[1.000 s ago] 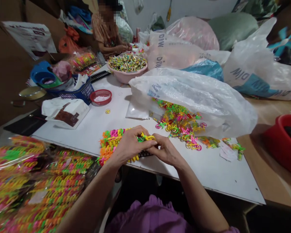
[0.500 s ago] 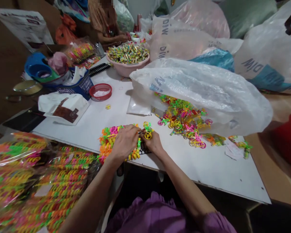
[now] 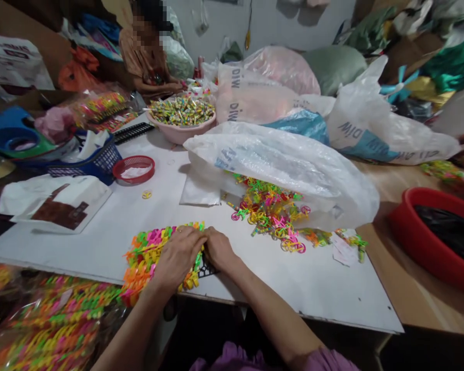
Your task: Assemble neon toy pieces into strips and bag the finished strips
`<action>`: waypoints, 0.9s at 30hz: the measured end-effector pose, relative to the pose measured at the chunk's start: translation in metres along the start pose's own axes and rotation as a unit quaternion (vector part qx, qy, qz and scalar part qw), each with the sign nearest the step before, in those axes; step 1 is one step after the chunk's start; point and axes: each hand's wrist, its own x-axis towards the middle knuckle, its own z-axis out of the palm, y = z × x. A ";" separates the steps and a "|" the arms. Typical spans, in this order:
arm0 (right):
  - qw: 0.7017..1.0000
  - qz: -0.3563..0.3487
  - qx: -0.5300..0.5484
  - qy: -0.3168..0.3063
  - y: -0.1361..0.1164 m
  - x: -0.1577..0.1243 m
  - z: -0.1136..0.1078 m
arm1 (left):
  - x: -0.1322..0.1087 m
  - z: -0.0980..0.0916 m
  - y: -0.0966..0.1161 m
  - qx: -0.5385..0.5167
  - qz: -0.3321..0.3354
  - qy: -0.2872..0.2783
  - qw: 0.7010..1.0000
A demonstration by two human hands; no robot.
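Observation:
A black grid tray (image 3: 208, 269) at the near edge of the white board (image 3: 313, 283) carries packed rows of small plastic toy bicycles (image 3: 147, 253) in orange, green, pink and yellow. My left hand (image 3: 178, 255) lies on the right end of those rows with its fingers curled down onto them. My right hand (image 3: 217, 249) is closed and pressed against my left at the same spot; what its fingers hold is hidden. A loose pile of the same toy bicycles (image 3: 272, 212) spills from a clear plastic bag (image 3: 294, 165) just beyond my right hand.
Cellophane packs of toy pieces (image 3: 50, 324) lie at lower left. A red tub (image 3: 421, 242) stands at right. A small red basket (image 3: 133, 168), a blue basket (image 3: 98, 164) and a pink basin of sweets (image 3: 181, 121) sit farther back. Another person (image 3: 147, 62) works behind it among large bags.
Half a second ago my right hand held up a yellow toy bicycle beside the rows. Now both hands are down and pressed together on the rows, and the yellow piece no longer shows.

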 end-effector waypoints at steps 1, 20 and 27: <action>1.000 -0.003 0.005 0.000 0.001 -0.001 -0.002 | -0.001 0.000 0.001 0.003 0.004 0.000 1.000; 0.982 -0.041 -0.182 0.006 0.041 -0.035 -0.037 | -0.040 0.000 0.011 0.013 0.042 0.012 0.999; 0.975 0.136 -0.174 0.036 0.047 -0.035 -0.046 | -0.025 -0.005 0.007 0.014 0.013 -0.011 1.000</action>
